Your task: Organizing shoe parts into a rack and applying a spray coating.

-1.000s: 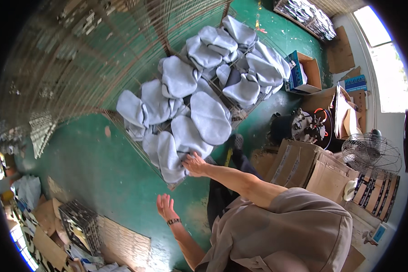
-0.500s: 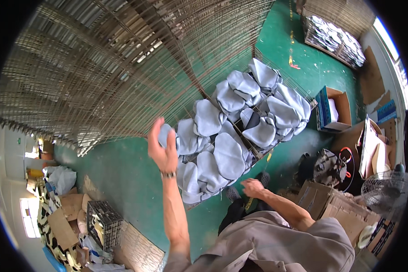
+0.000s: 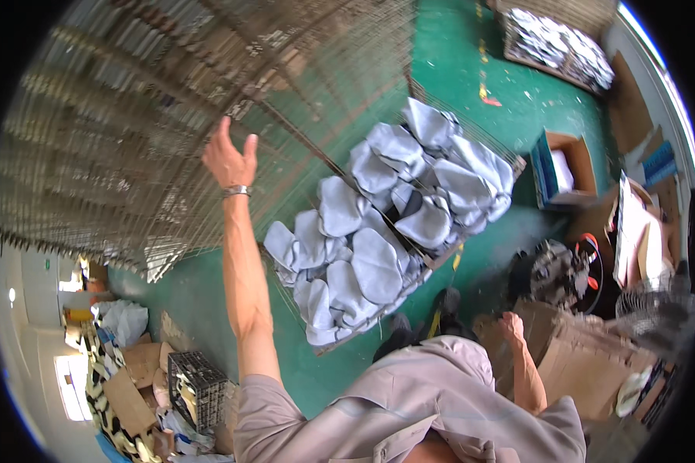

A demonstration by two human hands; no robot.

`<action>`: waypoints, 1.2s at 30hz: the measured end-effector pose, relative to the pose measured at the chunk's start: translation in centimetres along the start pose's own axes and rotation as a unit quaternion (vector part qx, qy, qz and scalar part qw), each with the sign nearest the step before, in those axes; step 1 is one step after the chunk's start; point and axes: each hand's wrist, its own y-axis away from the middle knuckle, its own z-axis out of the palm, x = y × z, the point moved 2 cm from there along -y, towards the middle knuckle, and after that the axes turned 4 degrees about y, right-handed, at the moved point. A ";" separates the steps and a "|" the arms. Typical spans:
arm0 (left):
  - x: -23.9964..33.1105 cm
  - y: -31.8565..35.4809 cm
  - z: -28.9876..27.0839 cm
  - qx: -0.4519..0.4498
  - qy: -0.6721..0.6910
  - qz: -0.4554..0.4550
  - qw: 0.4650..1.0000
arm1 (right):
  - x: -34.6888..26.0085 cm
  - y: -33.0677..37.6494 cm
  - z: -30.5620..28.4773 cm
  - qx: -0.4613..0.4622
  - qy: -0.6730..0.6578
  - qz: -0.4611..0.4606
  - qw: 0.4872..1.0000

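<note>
My left hand [image 3: 232,158] is raised at the end of an outstretched arm, its fingers open and apart, holding nothing. It lies in front of the tall stack of wire racks [image 3: 131,139]; whether it touches the wires I cannot tell. Below and to the right of it, pale grey rounded pieces [image 3: 377,266] with dark undersides lie heaped on a low wire shelf [image 3: 510,160]. By my right side, over the cardboard, my right hand [image 3: 511,328] hangs with its fingers curled in and nothing visible in them.
An open blue-and-brown carton [image 3: 544,174] stands on the green floor at the right. Nearer are flattened cardboard boxes [image 3: 594,355] and a wire-caged fan [image 3: 652,316]. A black plastic crate [image 3: 197,386] and scrap lie at the lower left. Another loaded rack [image 3: 560,50] stands far right.
My left hand has moved up and left, away from the grey pieces and over the wire racks. My right hand has swung outward to the right. The view has shifted slightly.
</note>
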 end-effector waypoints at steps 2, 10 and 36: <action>0.8 -0.1 0.9 -0.007 -0.027 -0.001 1.000 | 1.4 1.0 2.2 0.025 -0.066 0.007 0.998; 0.5 1.3 1.7 0.095 -0.012 -0.017 0.995 | 1.0 8.1 10.4 0.025 -0.308 0.145 0.940; 25.5 46.2 1.0 -0.659 0.451 0.008 0.602 | -4.7 40.8 35.6 0.214 -0.325 0.274 0.880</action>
